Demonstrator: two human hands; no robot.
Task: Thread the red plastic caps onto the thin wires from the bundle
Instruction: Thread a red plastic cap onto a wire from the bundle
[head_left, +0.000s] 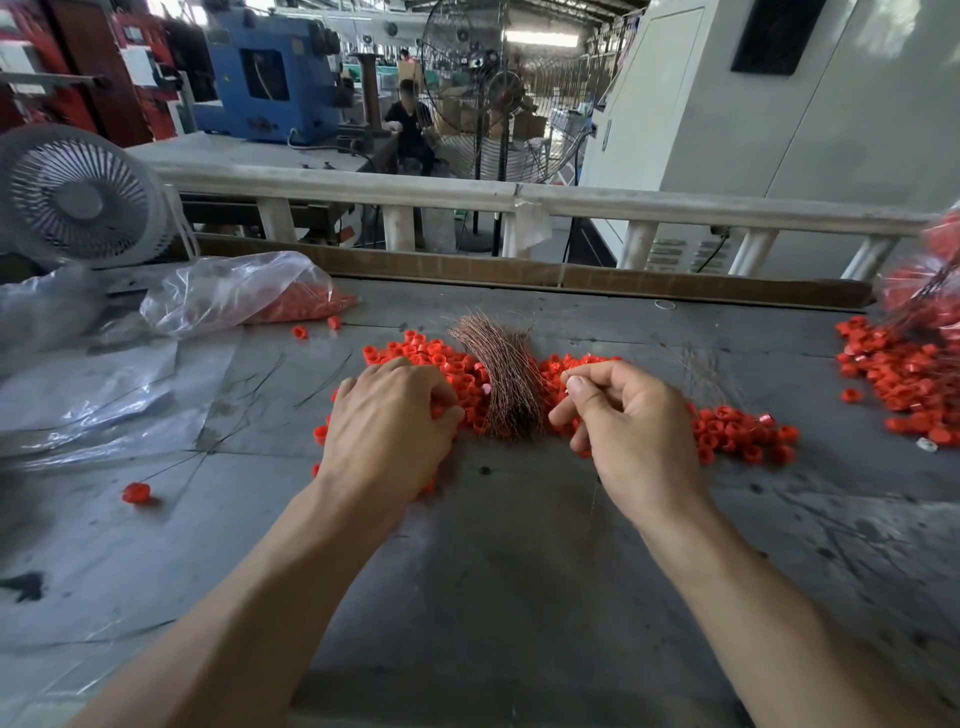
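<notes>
At a grey desk (493, 597) in a workshop, a person's two hands work at the centre of the frame amid a spread of red caps (737, 431). The left hand (389, 421) lies palm down on the caps, fingers curled into the pile; whether its grip has hold of a cap cannot be told. The right hand (628, 421) pinches a thin wire (592, 499) between thumb and forefinger, the strand trailing down toward the lower frame. Between the hands lies the bundle (498, 374) of copper-coloured wires, resting on the caps. More caps sit heaped at the right edge (893, 379), and a clear bag (234, 291) holding others lies at upper left beside a white fan (78, 197).
</notes>
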